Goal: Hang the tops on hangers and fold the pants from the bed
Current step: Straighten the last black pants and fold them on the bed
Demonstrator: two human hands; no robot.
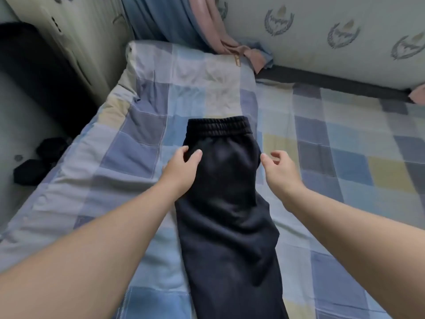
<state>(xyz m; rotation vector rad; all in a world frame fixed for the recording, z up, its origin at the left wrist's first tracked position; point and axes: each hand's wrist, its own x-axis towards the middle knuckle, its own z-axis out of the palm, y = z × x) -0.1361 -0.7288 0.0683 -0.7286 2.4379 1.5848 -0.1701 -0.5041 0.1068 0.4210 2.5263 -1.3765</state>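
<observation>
Dark pants point(227, 203) lie on the bed, folded lengthwise, with the elastic waistband at the far end and the legs running toward me. My left hand point(181, 168) is at the pants' left edge below the waistband, thumb on top of the fabric and fingers curled round the edge. My right hand point(279, 169) hovers beside the right edge with loosely curled fingers and holds nothing; its thumb tip is close to the fabric. Pink and blue garments point(232, 49) lie bunched at the head of the bed by the wall.
The bed point(333, 143) has a blue, yellow and white checked sheet, with a matching pillow point(195, 72) beyond the pants. A patterned wall runs along the right. Dark items point(36, 164) lie on the floor at the left, beside a dark piece of furniture.
</observation>
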